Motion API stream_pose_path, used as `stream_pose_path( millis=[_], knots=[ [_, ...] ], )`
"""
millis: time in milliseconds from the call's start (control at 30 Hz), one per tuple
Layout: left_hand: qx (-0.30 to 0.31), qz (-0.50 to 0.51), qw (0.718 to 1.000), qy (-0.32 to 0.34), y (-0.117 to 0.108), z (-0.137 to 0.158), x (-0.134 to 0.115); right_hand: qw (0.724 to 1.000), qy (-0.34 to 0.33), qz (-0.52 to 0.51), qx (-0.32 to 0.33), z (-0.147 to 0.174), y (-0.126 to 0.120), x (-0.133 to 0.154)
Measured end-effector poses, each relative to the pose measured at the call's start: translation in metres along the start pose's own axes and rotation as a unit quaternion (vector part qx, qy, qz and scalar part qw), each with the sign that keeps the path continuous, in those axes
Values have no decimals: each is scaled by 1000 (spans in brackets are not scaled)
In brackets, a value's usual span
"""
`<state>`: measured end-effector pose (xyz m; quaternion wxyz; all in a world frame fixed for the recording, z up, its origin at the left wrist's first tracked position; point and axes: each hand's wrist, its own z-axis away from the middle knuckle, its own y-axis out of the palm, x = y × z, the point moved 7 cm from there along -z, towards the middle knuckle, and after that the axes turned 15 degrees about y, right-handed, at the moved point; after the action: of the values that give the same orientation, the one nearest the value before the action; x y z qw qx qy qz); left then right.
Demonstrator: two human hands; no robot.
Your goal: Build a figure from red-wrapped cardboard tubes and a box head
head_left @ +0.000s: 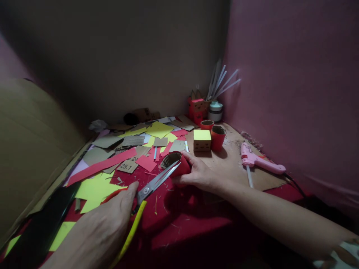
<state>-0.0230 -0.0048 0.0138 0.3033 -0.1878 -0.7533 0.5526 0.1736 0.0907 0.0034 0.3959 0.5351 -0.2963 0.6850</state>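
Note:
My left hand (112,220) is closed on the handles of a pair of scissors (146,190), one handle yellow, the other red. The slightly parted blades point up and right, over the near rim of a red-covered cardboard tube (183,166). Whether they touch the rim I cannot tell. My right hand (200,173) grips this tube from its right side, its open brown end tilted toward the left. Two more red tubes (218,139) stand behind, beside a small cardboard box (202,141) with a yellow top and drawn faces.
A pink glue gun (259,160) lies at the right on a cardboard sheet (235,173). Paper and cardboard scraps (133,141) cover the left of the red tabletop (174,231). Glue sticks (220,84) stand in a holder at the back, near a lidded jar (215,111).

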Motion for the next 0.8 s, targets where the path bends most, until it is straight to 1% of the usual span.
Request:
stream_pose_path(
  millis=[100,200,267,367,467,533,667,800],
  knots=[
    [32,-52,997,39,10,5,-3,998,5,52,-27,2,-3,6],
    [35,-61,996,55,13,10,-2,995,1,90,-41,3,-6,10],
    [38,-64,995,59,13,12,0,995,3,97,-34,5,-6,13],
    [59,-54,995,56,15,16,2,996,30,76,19,10,-3,14],
    [55,-34,997,48,15,20,1,994,51,57,77,15,0,12],
    [46,-14,998,42,14,23,-1,994,35,52,95,15,1,11],
    [32,12,998,61,8,21,-11,992,-37,60,108,6,4,10],
    [23,20,999,35,2,13,-15,988,-88,97,77,-2,7,6]
  ],
)
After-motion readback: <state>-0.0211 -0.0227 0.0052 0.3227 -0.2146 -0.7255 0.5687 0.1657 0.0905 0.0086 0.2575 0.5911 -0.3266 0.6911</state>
